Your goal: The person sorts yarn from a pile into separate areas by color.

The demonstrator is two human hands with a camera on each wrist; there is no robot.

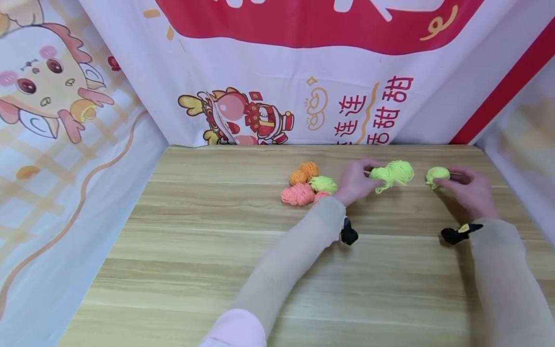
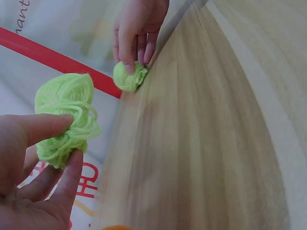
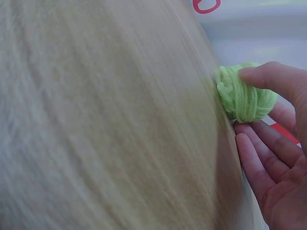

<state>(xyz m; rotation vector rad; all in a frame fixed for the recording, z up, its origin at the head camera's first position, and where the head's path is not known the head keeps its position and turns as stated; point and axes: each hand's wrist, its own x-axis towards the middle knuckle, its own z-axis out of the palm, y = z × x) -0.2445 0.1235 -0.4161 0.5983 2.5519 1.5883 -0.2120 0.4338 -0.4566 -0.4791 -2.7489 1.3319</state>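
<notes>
- Left hand (image 1: pixel 353 183): thumb and forefinger pinch a loose bundle of lime-green yarn (image 1: pixel 392 173). In the left wrist view the other fingers curl under the bundle. The bundle is soft and fuzzy, irregular in shape, with loops and strands hanging from its lower end.
- Right hand (image 1: pixel 470 189): thumb and fingertips pinch a small ball of lime-green yarn (image 1: pixel 437 175). The ball is tightly wound, rounded and compact, with strands running in parallel wraps. In the right wrist view the remaining fingers lie relaxed below the ball.
- Position: both green pieces are over the far right part of the table (image 1: pixel 195 250), near its back edge. The bundle and the ball are apart, with bare table between them. Whether a strand joins them cannot be told.
- Table surface: smooth, pale wood-grain laminate with lengthwise streaks.
- Count of yarn in the hands: two pieces, one per hand, both lime green.
- Yarn pile (image 1: pixel 308 185), just left of the left hand: four small skeins show plainly, two orange, one pink and one yellow-green, all soft and coiled. A further pink piece is partly hidden by the left wrist.
- Sleeves: two, sheer beige fabric, with a black strap-mounted device at each wrist.
- Backdrop (image 1: pixel 277 72): printed cloth, white and red, with cartoon figures, hung behind and beside the table.
</notes>
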